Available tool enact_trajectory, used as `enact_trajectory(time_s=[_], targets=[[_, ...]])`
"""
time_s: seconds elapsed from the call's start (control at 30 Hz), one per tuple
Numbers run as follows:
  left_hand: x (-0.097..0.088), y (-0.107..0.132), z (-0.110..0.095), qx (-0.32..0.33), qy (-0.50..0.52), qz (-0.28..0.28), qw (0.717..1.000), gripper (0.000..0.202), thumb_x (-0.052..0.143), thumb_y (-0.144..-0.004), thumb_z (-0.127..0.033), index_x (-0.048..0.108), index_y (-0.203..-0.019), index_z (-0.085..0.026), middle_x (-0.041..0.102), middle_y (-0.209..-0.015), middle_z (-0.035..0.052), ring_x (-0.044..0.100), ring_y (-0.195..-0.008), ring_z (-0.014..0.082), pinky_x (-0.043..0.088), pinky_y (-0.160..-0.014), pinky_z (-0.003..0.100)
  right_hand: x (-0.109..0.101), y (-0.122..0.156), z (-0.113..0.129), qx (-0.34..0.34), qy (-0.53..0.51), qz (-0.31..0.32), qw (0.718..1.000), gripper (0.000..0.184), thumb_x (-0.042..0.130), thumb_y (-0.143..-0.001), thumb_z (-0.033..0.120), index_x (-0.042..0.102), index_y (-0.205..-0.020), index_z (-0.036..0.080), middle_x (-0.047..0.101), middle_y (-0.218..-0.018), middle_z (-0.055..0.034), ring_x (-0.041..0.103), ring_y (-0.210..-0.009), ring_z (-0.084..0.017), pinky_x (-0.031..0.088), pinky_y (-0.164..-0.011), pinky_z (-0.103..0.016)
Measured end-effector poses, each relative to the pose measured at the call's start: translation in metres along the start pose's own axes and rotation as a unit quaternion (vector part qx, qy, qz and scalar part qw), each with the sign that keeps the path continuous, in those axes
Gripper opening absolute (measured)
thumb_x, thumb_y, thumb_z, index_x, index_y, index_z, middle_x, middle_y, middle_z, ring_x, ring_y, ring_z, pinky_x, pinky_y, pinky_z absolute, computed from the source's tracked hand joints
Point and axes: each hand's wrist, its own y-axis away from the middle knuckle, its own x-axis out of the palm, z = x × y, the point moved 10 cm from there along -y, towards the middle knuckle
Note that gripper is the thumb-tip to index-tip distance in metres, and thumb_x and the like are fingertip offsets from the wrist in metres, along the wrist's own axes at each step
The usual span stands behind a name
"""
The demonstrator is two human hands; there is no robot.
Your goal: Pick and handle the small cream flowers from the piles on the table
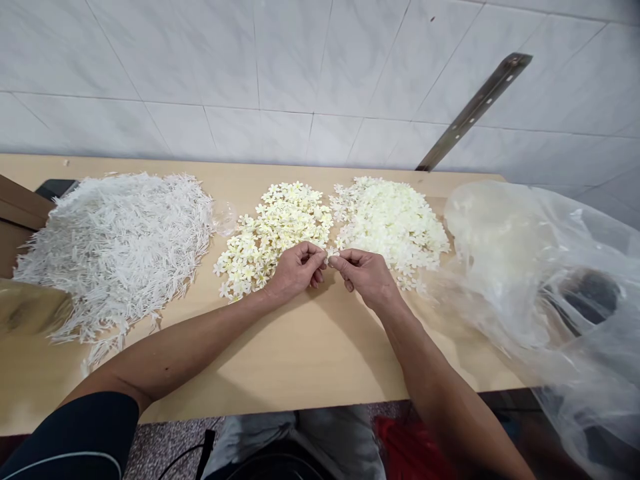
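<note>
Thumb and forefinger of my left hand [297, 268] are pinched together, but what they hold is too small to name. Facing it, fingertips almost touching, my right hand [367, 275] pinches a small white artificial flower [333, 253]. Behind my left hand spreads a pile of cream flowers with yellowish centres [287, 217]. Past my right hand lies a heap of paler flowers [400, 217]. Farther left is a big mound of thin white plastic sprigs [135, 230].
Large clear plastic bags [505, 260] cover the table's right side. A small clear bag [225, 218] sits between the left piles. Brown cardboard [23, 217] stands at the left edge. A metal strip [475, 110] leans on the tiled wall [285, 60] behind the wooden table [300, 360].
</note>
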Motion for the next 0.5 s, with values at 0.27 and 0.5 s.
enact_trajectory(time_s=[0.27, 0.5], targets=[[0.003, -0.001, 0.003, -0.043, 0.006, 0.022, 0.999, 0.033, 0.072, -0.092, -0.048, 0.066, -0.093, -0.015, 0.066, -0.059, 0.0016, 0.062, -0.046, 0.0123, 0.051, -0.047, 0.022, 0.004, 0.001, -0.003, -0.002, -0.029, 0.022, 0.999, 0.050, 0.083, -0.077, 0.067, 0.067, -0.071, 0.021, 0.056, -0.055, 0.0018, 0.045, -0.044, -0.011, 0.035, -0.041, -0.026], [0.005, -0.002, 0.006, -0.067, 0.078, 0.061, 0.993, 0.040, 0.081, -0.084, -0.050, 0.067, -0.092, -0.014, 0.067, -0.063, 0.0034, 0.063, -0.053, 0.0128, 0.052, -0.051, 0.023, 0.008, -0.001, -0.003, 0.025, -0.083, 0.023, 0.996, 0.053, 0.089, -0.069, 0.068, 0.069, -0.070, 0.019, 0.061, -0.062, -0.0012, 0.050, -0.048, -0.012, 0.043, -0.041, -0.027]])
